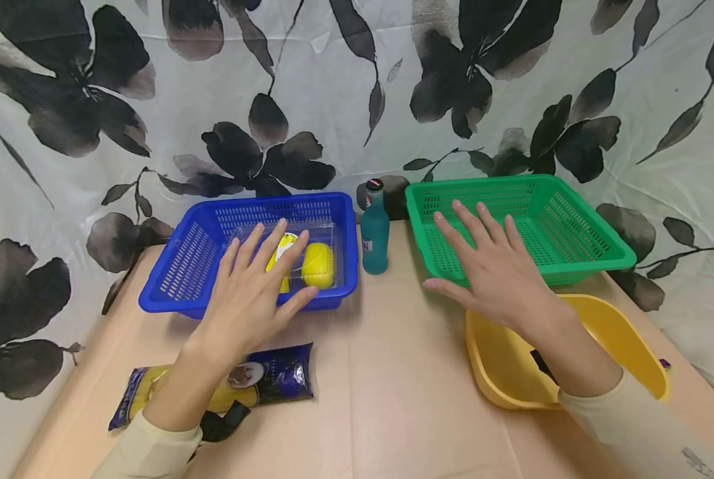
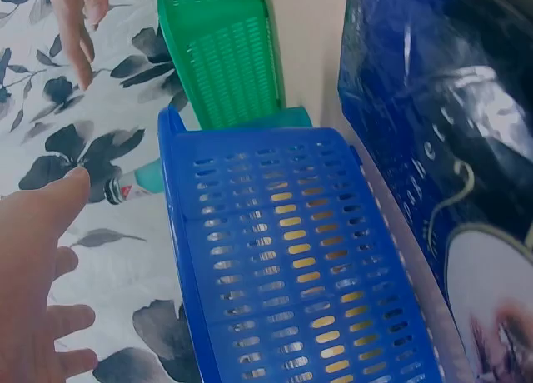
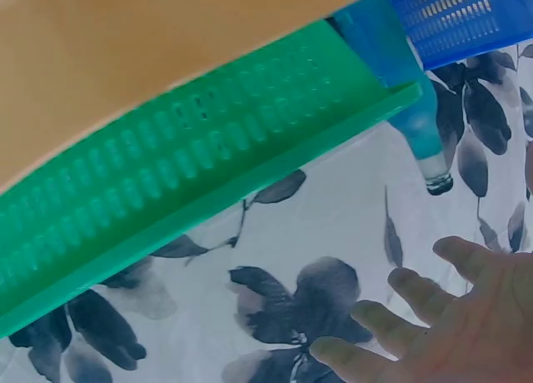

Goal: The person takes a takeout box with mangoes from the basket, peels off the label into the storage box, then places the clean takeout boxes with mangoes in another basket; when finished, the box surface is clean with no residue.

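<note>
Head view: left hand [image 1: 251,293] spread wide, nothing held, over the near side of the blue basket [image 1: 349,249]; right hand [image 1: 494,266] likewise wide, no load, over the green basket [image 1: 578,268]. Blue basket sits left, with a clear box [image 1: 327,233] and a yellow item [image 1: 318,265] inside; green one right. Step looks like a pause, no grasp begun; any pick would call for lowering a hand and curling its fingers. Bottle [image 1: 375,236] upright between baskets, pasta pack [image 1: 285,372] near the left forearm, yellow tub [image 1: 602,339] under the right.

Left wrist view: left fingers apart from the blue basket; pack close on the right.

Right wrist view: right fingers splayed, clear of the green basket; bottle beyond its corner.

Surface: pale wood-look table [image 1: 404,372]. Room: floral cloth [image 1: 357,100] hangs behind; nothing past it visible.
</note>
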`<state>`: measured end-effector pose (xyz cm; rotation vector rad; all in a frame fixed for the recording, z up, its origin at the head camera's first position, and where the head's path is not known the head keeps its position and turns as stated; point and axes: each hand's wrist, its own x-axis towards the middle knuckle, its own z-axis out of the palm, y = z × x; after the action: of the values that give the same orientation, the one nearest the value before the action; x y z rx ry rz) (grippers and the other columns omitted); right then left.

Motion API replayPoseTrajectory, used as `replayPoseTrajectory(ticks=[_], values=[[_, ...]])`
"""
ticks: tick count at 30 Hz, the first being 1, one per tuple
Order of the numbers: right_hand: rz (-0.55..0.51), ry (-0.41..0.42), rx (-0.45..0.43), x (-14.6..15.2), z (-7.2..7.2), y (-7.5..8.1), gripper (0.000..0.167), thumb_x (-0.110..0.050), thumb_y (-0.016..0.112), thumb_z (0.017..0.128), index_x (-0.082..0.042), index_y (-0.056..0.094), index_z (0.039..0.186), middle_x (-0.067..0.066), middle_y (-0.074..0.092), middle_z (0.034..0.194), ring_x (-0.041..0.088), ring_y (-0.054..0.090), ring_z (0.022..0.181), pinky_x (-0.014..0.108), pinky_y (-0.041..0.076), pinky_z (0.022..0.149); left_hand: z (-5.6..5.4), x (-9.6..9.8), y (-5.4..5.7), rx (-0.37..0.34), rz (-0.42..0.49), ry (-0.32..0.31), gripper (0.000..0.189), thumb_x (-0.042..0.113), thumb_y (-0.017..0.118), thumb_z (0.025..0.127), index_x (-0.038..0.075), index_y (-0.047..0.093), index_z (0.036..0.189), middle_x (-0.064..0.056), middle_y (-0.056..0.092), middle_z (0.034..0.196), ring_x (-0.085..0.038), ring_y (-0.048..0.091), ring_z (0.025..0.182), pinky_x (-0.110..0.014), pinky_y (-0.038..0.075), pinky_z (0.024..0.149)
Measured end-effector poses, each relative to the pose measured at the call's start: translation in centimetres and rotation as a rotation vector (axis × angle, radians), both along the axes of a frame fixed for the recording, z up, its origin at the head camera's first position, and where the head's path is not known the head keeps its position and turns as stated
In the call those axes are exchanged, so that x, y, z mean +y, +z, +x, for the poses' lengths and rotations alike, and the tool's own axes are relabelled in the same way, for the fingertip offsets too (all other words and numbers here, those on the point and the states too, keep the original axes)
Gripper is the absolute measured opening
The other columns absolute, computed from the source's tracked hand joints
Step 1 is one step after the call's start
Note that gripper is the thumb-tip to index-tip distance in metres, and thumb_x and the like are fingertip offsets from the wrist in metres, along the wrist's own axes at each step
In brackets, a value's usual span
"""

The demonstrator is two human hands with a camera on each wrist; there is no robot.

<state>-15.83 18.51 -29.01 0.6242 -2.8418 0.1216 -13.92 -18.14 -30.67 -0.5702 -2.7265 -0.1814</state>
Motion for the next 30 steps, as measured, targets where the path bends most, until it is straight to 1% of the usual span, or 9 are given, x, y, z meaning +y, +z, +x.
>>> replayPoseTrajectory(ticks=[5, 11, 17, 24, 30], values=[[0.004, 0.029, 0.007, -1.2, -0.3, 0.0, 0.098, -0.070, 0.059, 0.093, -0.026, 0.012, 0.167, 0.010, 0.009, 0.173, 0.044, 0.008, 0.157, 0.071, 0.009, 0.120, 0.1, -0.7, -0.1, 0.002, -0.003, 0.015, 0.077, 0.064, 0.054, 0.099, 0.034, 0.026, 0.164, -0.007, 0.018, 0.172, -0.038, 0.012, 0.158, -0.066, 0.008, 0.123], [0.015, 0.052, -0.001, -2.7, -0.6, -0.2, 0.097, -0.072, 0.057, 0.093, -0.025, 0.013, 0.167, 0.010, 0.009, 0.173, 0.043, 0.008, 0.157, 0.071, 0.008, 0.120, 0.2, -1.6, -0.5, -0.017, -0.010, 0.035, 0.076, 0.064, 0.052, 0.099, 0.032, 0.028, 0.164, -0.009, 0.018, 0.172, -0.040, 0.013, 0.157, -0.067, 0.011, 0.122], [0.035, 0.076, 0.003, -4.2, -1.1, -0.2, 0.097, -0.074, 0.055, 0.093, -0.027, 0.012, 0.167, 0.009, 0.008, 0.173, 0.042, 0.007, 0.158, 0.069, 0.008, 0.121, -0.1, -2.8, -0.5, -0.002, -0.011, 0.057, 0.076, 0.063, 0.054, 0.099, 0.030, 0.029, 0.164, -0.010, 0.020, 0.171, -0.040, 0.016, 0.156, -0.067, 0.012, 0.122], [0.048, 0.123, -0.023, -6.7, -1.4, -0.2, 0.096, -0.075, 0.050, 0.094, -0.026, 0.012, 0.167, 0.007, 0.005, 0.174, 0.040, 0.004, 0.158, 0.068, 0.006, 0.122, -0.1, -3.7, -0.7, -0.007, -0.020, 0.091, 0.077, 0.063, 0.055, 0.099, 0.031, 0.029, 0.164, -0.011, 0.021, 0.171, -0.041, 0.016, 0.156, -0.067, 0.013, 0.122], [0.064, 0.176, -0.017, -9.4, -1.6, -0.6, 0.096, -0.076, 0.049, 0.093, -0.025, 0.014, 0.167, 0.007, 0.007, 0.174, 0.039, 0.005, 0.158, 0.067, 0.008, 0.123, -0.3, -5.3, -0.9, -0.014, -0.012, 0.130, 0.077, 0.061, 0.056, 0.098, 0.028, 0.031, 0.163, -0.012, 0.023, 0.170, -0.043, 0.019, 0.154, -0.068, 0.017, 0.120]])
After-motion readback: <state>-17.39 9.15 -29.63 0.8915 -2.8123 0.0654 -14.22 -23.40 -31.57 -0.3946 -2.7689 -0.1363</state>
